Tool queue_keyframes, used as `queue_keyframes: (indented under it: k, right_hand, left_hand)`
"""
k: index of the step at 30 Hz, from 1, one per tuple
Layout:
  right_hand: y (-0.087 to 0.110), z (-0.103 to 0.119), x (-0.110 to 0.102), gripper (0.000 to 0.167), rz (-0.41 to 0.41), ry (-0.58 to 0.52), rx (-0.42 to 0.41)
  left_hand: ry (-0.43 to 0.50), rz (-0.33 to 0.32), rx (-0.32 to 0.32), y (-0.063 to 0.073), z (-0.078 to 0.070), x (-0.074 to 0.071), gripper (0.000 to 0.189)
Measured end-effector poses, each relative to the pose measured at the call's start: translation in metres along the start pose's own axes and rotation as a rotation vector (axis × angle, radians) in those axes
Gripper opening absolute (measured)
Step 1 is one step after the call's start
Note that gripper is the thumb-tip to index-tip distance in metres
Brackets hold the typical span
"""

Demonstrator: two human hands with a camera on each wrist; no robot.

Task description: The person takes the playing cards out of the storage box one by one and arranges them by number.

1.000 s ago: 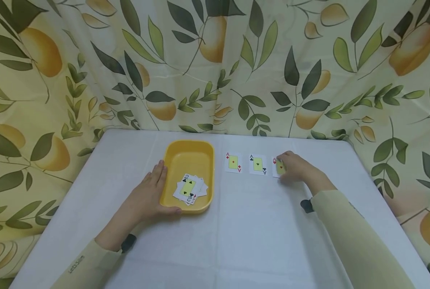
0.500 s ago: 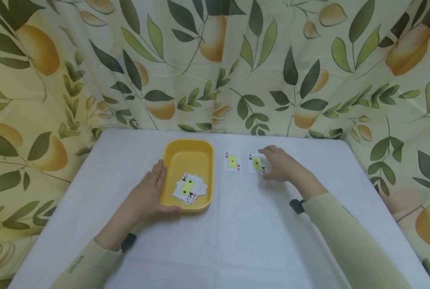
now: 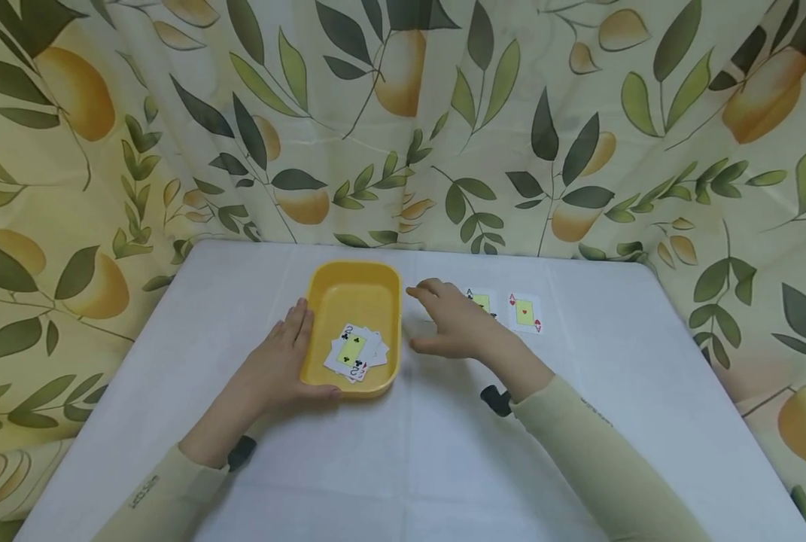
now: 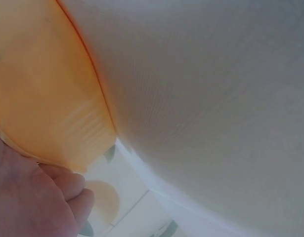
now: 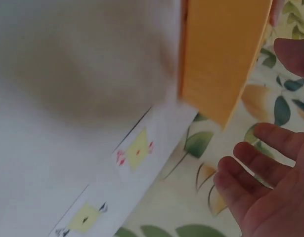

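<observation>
My left hand [image 3: 275, 369] lies along the left wall of a yellow plastic tray [image 3: 355, 269], fingers straight against its side and thumb at the front rim. Inside the tray is a small loose pile of playing cards [image 3: 351, 352], a two of clubs on top. My right hand [image 3: 458, 320] hovers just right of the tray, fingers spread and holding nothing. It covers the ace of diamonds [image 5: 137, 150] in the head view, though the right wrist view shows that card lying flat. Partly behind the hand is the ace of clubs [image 3: 482, 299]. Farther right lies the ace of hearts [image 3: 524, 312].
A white cloth [image 3: 403, 467] covers the table. Behind its back edge hangs a curtain [image 3: 470, 150] printed with leaves and yellow fruit. The three aces form a row near that edge, to the right of the tray.
My right hand has moved left from the ace of hearts, past the ace of clubs, to beside the tray. The ace of hearts is uncovered now. My left hand has stayed on the tray.
</observation>
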State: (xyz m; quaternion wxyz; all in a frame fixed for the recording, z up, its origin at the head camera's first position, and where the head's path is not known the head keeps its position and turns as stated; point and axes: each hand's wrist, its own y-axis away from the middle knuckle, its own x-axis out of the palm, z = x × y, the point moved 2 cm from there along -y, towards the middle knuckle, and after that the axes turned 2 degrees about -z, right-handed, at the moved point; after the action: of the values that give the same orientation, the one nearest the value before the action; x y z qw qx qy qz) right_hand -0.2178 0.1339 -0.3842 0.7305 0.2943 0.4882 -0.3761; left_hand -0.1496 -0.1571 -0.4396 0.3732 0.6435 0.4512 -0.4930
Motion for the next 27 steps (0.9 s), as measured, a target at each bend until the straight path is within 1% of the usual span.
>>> queue_keyframes:
  k: [3,9,15,21,27]
  right_hand:
    - [-0.006,0.015,0.008,0.083,0.007,-0.002,-0.016]
    - [-0.015,0.043,0.022,0.082,0.022,0.009,-0.081]
    - [-0.023,0.063,0.038,0.083,0.059,0.045,-0.134]
    - [-0.03,0.073,0.052,0.084,0.105,0.113,-0.114]
    - [-0.035,0.08,0.058,0.08,0.14,0.206,-0.098]
  left_hand:
    - [-0.002,0.004,0.002,0.0,0.001,0.0,0.147]
    - [0.001,-0.012,0.016,0.002,0.002,-0.001,0.146]
    - [-0.01,-0.035,0.048,0.001,0.002,-0.001,0.146]
    - [-0.011,-0.036,0.059,0.002,0.002,0.0,0.145]
    - [-0.025,-0.038,0.066,0.001,0.003,-0.001,0.144]
